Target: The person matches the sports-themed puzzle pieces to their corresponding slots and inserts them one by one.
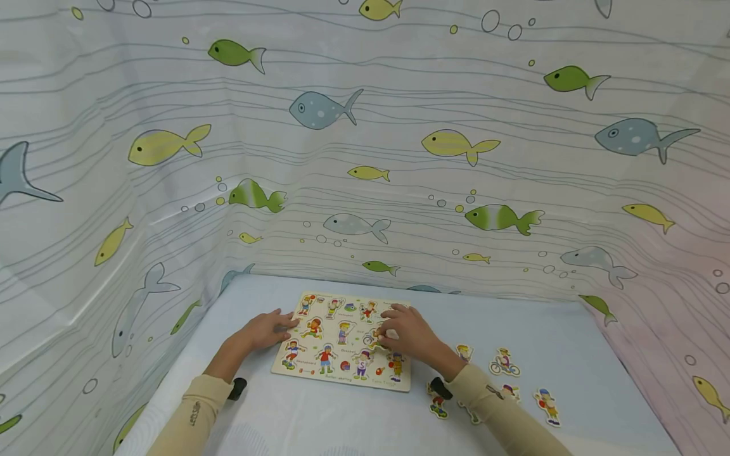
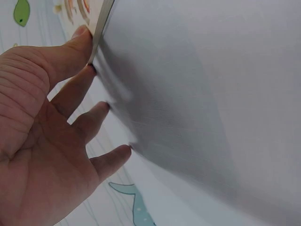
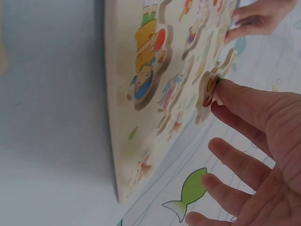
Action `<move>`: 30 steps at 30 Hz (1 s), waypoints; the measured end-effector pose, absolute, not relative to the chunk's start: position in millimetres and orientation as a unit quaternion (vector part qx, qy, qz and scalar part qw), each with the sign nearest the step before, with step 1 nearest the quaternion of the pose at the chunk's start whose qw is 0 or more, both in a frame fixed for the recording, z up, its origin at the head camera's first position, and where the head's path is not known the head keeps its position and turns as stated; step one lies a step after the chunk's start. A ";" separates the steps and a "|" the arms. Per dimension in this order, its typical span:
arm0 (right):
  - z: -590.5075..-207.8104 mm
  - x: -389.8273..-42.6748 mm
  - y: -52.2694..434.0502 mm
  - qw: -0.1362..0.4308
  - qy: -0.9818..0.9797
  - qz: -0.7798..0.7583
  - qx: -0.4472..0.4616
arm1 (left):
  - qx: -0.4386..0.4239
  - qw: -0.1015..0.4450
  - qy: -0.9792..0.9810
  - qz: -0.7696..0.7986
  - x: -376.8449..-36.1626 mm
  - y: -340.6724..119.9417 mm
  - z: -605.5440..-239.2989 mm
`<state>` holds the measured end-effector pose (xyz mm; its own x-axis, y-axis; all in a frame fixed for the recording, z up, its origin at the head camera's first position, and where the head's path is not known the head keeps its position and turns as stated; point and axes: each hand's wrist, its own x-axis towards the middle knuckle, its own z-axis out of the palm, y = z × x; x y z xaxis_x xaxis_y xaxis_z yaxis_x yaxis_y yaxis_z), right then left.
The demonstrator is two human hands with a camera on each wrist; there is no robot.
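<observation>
A wooden puzzle board (image 1: 325, 339) with pictures of children playing sports lies on the table. My left hand (image 1: 268, 330) is at its left edge. In the left wrist view the thumb (image 2: 81, 40) rests on the board's face and the index finger meets the edge from below, while the other fingers spread against the cloth. Over the board's right side, my right hand (image 1: 412, 332) pinches a wooden puzzle piece (image 3: 205, 94) between thumb and index finger. Its edge faces the right wrist camera, its picture mostly hidden. The remaining right fingers are loosely extended.
Right of the board lie several loose pieces, among them a cyclist (image 1: 504, 363) and a child in a blue cap (image 1: 547, 406). Some are partly covered by the right sleeve (image 1: 502, 411). A fish-print curtain (image 1: 399, 209) surrounds the pale blue tabletop (image 1: 593, 380).
</observation>
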<state>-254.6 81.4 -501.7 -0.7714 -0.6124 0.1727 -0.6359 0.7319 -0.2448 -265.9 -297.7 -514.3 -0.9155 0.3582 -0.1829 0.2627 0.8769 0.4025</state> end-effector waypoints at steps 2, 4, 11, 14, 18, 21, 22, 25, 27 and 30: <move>-501.4 -255.3 76.3 0.041 -0.929 0.146 0.338 | 0.165 0.125 0.961 0.182 -266.0 -297.7 -513.4; -501.2 -256.1 70.9 0.045 -0.927 0.145 0.342 | 0.165 0.125 0.961 0.183 -265.8 -297.5 -512.7; -498.1 -258.4 50.0 0.038 -0.924 0.153 0.348 | 0.170 0.120 0.960 0.186 -266.0 -298.1 -514.4; -497.0 -259.2 41.4 0.037 -0.924 0.144 0.352 | 0.168 0.120 0.960 0.187 -266.6 -298.1 -515.3; -493.6 -260.3 30.9 0.038 -0.921 0.144 0.360 | 0.160 0.122 0.961 0.189 -266.7 -298.0 -515.2; -492.6 -262.4 23.5 0.038 -0.920 0.149 0.361 | 0.159 0.124 0.961 0.191 -266.6 -298.3 -515.6; -493.1 -263.3 21.1 0.039 -0.919 0.150 0.362 | 0.159 0.125 0.960 0.194 -266.5 -298.4 -515.7; -494.6 -266.0 13.8 0.035 -0.919 0.154 0.363 | 0.160 0.126 0.959 0.198 -266.4 -299.0 -516.7; -495.9 -267.7 8.8 0.034 -0.919 0.153 0.361 | 0.161 0.126 0.959 0.198 -266.2 -299.1 -516.7; -496.3 -270.4 0.8 0.035 -0.921 0.150 0.358 | 0.157 0.125 0.959 0.198 -266.3 -299.3 -515.8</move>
